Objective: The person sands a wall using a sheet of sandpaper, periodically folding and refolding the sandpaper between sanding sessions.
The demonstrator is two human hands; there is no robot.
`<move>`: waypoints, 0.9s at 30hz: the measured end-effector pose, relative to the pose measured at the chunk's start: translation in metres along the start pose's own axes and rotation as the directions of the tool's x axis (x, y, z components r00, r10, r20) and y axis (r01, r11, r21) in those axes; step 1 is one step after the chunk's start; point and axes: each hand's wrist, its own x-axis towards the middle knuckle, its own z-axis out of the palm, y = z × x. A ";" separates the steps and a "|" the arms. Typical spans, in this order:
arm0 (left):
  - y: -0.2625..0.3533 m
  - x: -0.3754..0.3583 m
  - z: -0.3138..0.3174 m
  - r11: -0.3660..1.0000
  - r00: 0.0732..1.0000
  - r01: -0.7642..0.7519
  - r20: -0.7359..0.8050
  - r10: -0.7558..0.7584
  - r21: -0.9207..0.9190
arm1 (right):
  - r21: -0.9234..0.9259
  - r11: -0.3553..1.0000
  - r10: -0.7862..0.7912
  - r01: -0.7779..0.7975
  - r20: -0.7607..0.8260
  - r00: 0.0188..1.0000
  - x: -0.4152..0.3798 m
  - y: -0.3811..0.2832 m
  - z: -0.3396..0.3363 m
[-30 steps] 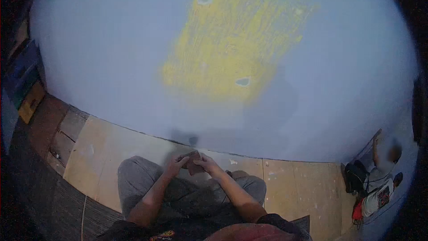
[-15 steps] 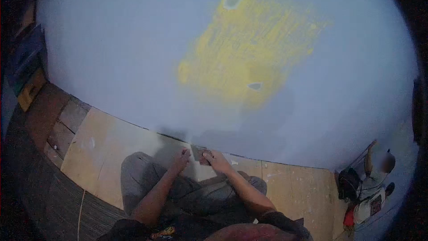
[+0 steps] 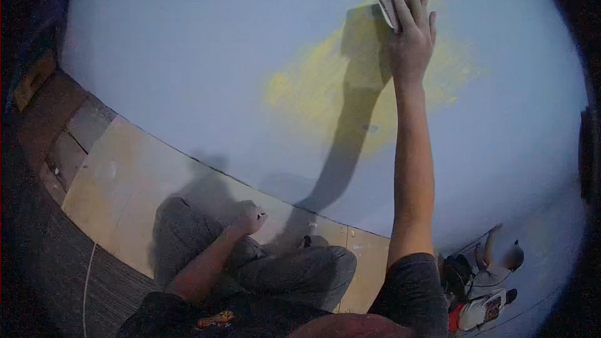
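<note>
My right hand (image 3: 413, 40) is stretched up against the pale wall (image 3: 188, 69), over the upper part of a yellow patch (image 3: 307, 75). Its fingers lie over a thin, flat plate (image 3: 387, 10) with a light edge, which looks like a scraper. The hand covers much of the plate. Low down, by my bent knee, my left hand (image 3: 249, 219) is closed with curled fingers. A small dark spot shows at its fingertips, too small to name. A greyish spot (image 3: 372, 128) marks the lower part of the yellow patch.
Light wooden boards (image 3: 134, 172) run along the wall's foot. A thin cable (image 3: 87, 288) crosses the dark floor at left. Another person (image 3: 491, 275) sits at lower right with one arm raised to the wall, beside a dark bag (image 3: 456, 272).
My right hand has risen from my lap to the yellow patch, taking the flat plate with it. My left hand stays low, slightly to the left. The view has shifted a little.
</note>
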 end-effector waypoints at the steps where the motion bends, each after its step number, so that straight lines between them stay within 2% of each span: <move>1: 0.013 -0.001 -0.008 0.999 1.000 0.015 0.027 -0.016 0.044 | 0.006 0.999 0.050 -0.050 0.042 0.998 -0.005 -0.012 0.012; 2: 0.021 -0.005 -0.015 0.996 0.998 0.026 0.055 -0.031 0.091 | 0.007 0.995 0.102 -0.103 0.083 0.991 -0.019 -0.032 0.027; 3: -0.001 0.001 0.003 0.978 1.000 -0.023 0.012 0.021 0.209 | -0.025 0.999 0.050 -0.047 0.139 0.989 -0.038 -0.053 0.040; 4: -0.013 0.003 0.016 0.982 0.999 -0.027 0.031 0.021 0.186 | -0.038 0.994 -0.081 0.098 0.321 0.944 -0.073 -0.080 0.049; 5: -0.022 0.007 0.024 0.986 0.999 -0.032 0.048 0.025 0.165 | 0.060 0.988 -0.153 0.141 0.365 0.918 -0.100 -0.106 0.051; 6: -0.025 0.008 0.027 0.989 0.998 -0.036 0.064 0.028 0.143 | 0.221 0.969 -0.200 0.115 0.418 0.886 -0.123 -0.135 0.042; 7: 0.057 -0.019 -0.046 0.983 0.988 -0.035 0.156 0.007 0.182 | 0.374 0.911 -0.357 0.176 0.496 0.792 -0.156 -0.154 0.041; 8: 0.058 -0.019 -0.043 0.989 0.984 0.010 0.172 -0.036 0.150 | 0.523 0.828 -0.505 0.202 0.541 0.672 -0.188 -0.163 0.042; 10: 0.049 -0.016 -0.034 0.991 0.972 0.098 0.205 -0.115 0.092 | 0.564 0.751 -0.641 0.342 0.499 0.584 -0.226 -0.164 0.034; 12: 0.032 -0.007 -0.024 0.992 0.961 0.089 0.256 -0.109 0.087 | 0.601 0.682 -0.729 0.418 0.509 0.457 -0.218 -0.147 0.028; 14: 0.007 0.002 -0.001 0.993 0.957 0.068 0.274 -0.093 0.099 | 0.532 0.765 -0.639 0.363 0.558 0.529 -0.176 -0.114 0.034; 16: -0.021 0.007 0.027 0.989 0.963 0.031 0.262 -0.068 0.142 | 0.300 0.859 -0.511 0.414 0.529 0.678 -0.118 -0.073 0.036; 17: -0.011 0.004 0.016 0.979 0.950 -0.008 0.308 -0.057 0.206 | 0.006 0.850 -0.444 0.527 0.549 0.708 -0.075 -0.047 0.033; 18: 0.007 -0.001 0.000 0.987 0.932 0.025 0.352 -0.081 0.159 | -0.048 0.926 -0.325 0.374 0.400 0.857 -0.033 -0.032 0.025; 20: 0.039 -0.010 -0.026 0.992 0.885 0.102 0.448 -0.127 0.080 | -0.209 0.966 -0.111 0.150 0.189 0.976 0.002 0.017 0.029; 22: -0.019 -0.007 0.028 0.970 0.927 -0.058 0.374 -0.036 0.236 | -0.038 0.993 0.118 -0.115 0.104 0.988 0.003 0.004 0.021; 23: 0.010 -0.013 0.006 0.975 0.915 -0.006 0.394 -0.083 0.221 | 0.054 0.968 0.239 -0.243 0.074 0.968 0.000 -0.011 0.023; 24: 0.043 -0.018 -0.022 0.975 0.903 0.045 0.410 -0.132 0.216 | -0.162 0.981 0.096 -0.109 -0.083 0.992 -0.019 -0.029 0.044; 25: 0.056 -0.019 -0.040 0.972 0.889 0.096 0.420 -0.181 0.216 | -0.171 0.982 0.097 -0.081 0.088 0.991 -0.065 -0.050 0.070; 26: 0.036 -0.016 -0.028 0.984 0.913 0.042 0.393 -0.109 0.175 | -0.102 0.994 -0.017 0.044 0.249 0.968 -0.083 -0.092 0.063; 27: 0.002 -0.010 -0.002 0.991 0.931 -0.015 0.364 -0.035 0.133 | 0.083 0.996 -0.043 0.016 0.338 0.940 -0.109 -0.132 0.055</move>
